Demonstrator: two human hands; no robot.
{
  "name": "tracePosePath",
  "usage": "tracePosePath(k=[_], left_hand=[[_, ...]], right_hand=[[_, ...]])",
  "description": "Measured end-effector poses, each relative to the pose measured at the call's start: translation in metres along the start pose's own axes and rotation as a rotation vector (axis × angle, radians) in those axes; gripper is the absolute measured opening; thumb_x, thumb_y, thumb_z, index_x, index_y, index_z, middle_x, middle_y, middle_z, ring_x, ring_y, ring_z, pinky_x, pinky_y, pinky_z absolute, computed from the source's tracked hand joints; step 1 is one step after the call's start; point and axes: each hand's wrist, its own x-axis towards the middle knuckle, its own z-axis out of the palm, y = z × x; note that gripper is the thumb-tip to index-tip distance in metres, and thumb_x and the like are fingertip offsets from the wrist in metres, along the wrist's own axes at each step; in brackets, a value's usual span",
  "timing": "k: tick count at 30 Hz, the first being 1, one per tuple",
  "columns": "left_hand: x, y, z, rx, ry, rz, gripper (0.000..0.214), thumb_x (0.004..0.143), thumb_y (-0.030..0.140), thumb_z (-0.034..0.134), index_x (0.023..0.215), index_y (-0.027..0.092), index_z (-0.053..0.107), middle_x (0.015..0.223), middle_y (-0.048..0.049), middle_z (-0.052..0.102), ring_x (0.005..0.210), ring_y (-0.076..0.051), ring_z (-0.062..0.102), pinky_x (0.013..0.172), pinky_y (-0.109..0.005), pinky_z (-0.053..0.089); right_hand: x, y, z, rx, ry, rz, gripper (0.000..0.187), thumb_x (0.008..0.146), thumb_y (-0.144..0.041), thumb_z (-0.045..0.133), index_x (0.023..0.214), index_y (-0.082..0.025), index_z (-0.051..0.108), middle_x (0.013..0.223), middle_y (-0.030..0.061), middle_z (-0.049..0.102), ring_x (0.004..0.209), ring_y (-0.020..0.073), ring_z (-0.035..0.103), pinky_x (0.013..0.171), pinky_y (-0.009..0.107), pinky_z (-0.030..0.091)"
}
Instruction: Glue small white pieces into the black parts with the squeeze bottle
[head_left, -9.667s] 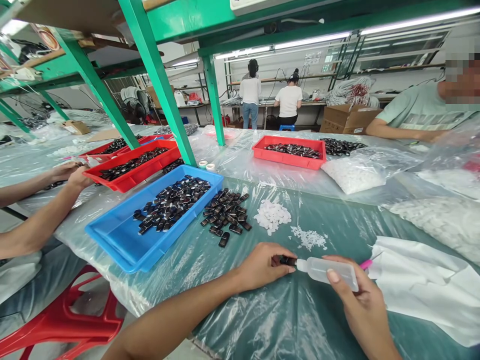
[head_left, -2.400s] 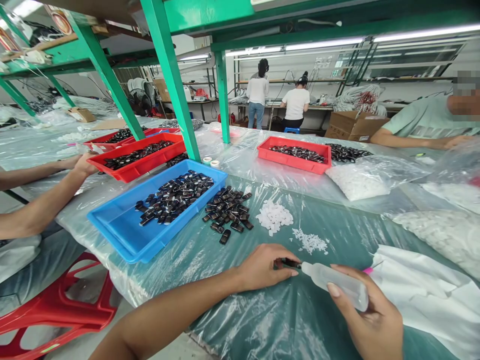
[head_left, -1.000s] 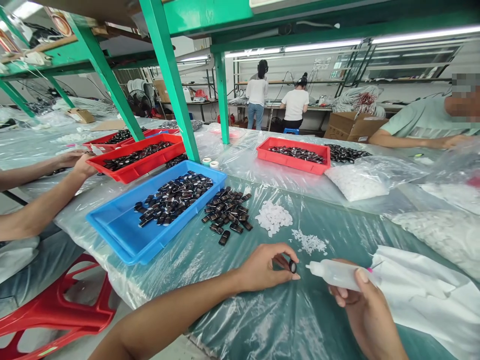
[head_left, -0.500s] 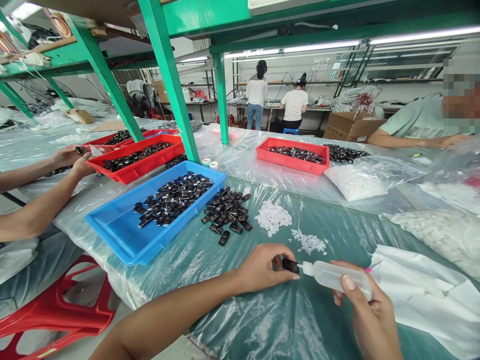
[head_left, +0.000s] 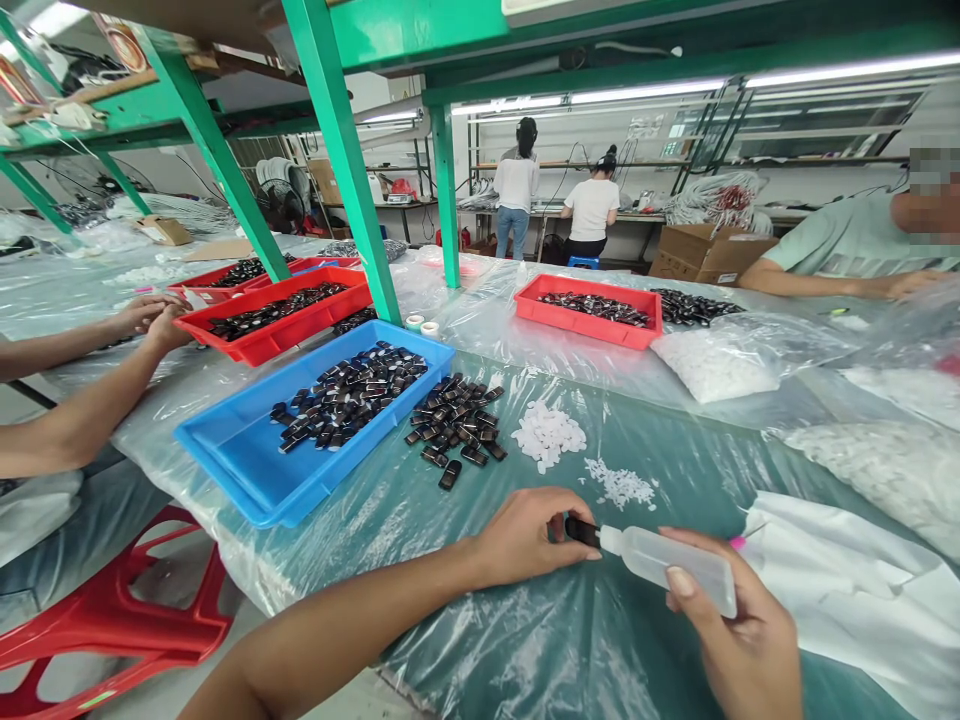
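My left hand [head_left: 536,535] pinches a small black plastic casing [head_left: 582,532] between thumb and fingers, just above the plastic-covered table. In my right hand [head_left: 739,620] is a translucent squeeze bottle [head_left: 675,567], tilted so its tip meets the casing's right end; whether the tip touches or goes inside I cannot tell. Behind my hands lie a pile of white flat pieces [head_left: 550,435] and a heap of smaller white bits [head_left: 620,483]. A pile of loose black casings [head_left: 459,420] sits to their left.
A blue tray [head_left: 225,480] of black casings stands at left, with red trays [head_left: 274,345] behind it. Another red tray [head_left: 589,325] is farther back. White cloth [head_left: 847,590] lies at right. Co-workers sit left and right. Green posts [head_left: 352,170] rise from the table.
The squeeze bottle has shifted slightly left and its rear end has dipped, with the tip now at the casing. My left hand stays almost in place.
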Motion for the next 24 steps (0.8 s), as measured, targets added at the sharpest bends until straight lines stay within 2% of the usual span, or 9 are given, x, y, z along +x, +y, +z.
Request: tracePosePath(k=[5,14,17,20,24], left_hand=[[0.001,-0.002,0.001,-0.061,0.0,0.002,0.03,0.075,0.036,0.067,0.099,0.018,0.063,0.092,-0.0043,0.065,0.073,-0.013,0.06,0.061,-0.019,0.045],[0.003,-0.007,0.004,-0.272,0.002,-0.028,0.028,0.073,0.034,0.07,0.094,0.015,0.068,0.091,-0.0062,0.063,0.075,-0.013,0.062,0.072,-0.024,0.052],[0.003,-0.008,0.005,-0.315,-0.01,-0.018,0.023,0.077,0.026,0.065,0.097,0.014,0.067,0.095,-0.0077,0.062,0.079,-0.014,0.064,0.076,-0.024,0.052],[0.002,-0.008,0.005,-0.261,0.001,0.027,0.022,0.079,0.015,0.057,0.099,0.014,0.067,0.098,-0.0084,0.061,0.081,-0.014,0.064,0.077,-0.024,0.052],[0.001,-0.008,0.005,-0.13,0.05,0.086,0.02,0.078,0.014,0.056,0.095,0.014,0.067,0.098,-0.0076,0.063,0.08,-0.014,0.062,0.073,-0.023,0.051]], right_hand=[[0.001,0.003,-0.003,0.046,-0.039,0.039,0.031,0.071,-0.045,0.065,0.091,-0.021,0.066,0.069,0.0021,0.062,0.052,0.0131,0.052,0.047,0.022,0.043],[0.008,0.01,0.001,0.485,-0.094,0.292,0.033,0.079,-0.046,0.058,0.097,-0.019,0.061,0.054,-0.0011,0.052,0.052,0.0134,0.049,0.051,0.024,0.041],[0.01,0.01,0.002,0.554,-0.093,0.345,0.034,0.079,-0.046,0.058,0.096,-0.018,0.061,0.053,-0.0011,0.05,0.051,0.0132,0.048,0.05,0.025,0.041],[0.011,0.01,0.002,0.575,-0.087,0.374,0.035,0.078,-0.047,0.058,0.096,-0.017,0.061,0.053,-0.0014,0.049,0.051,0.0125,0.047,0.048,0.024,0.039],[0.01,0.012,0.002,0.593,-0.086,0.38,0.034,0.078,-0.046,0.059,0.095,-0.017,0.061,0.053,-0.0014,0.048,0.051,0.0123,0.046,0.047,0.023,0.038]])
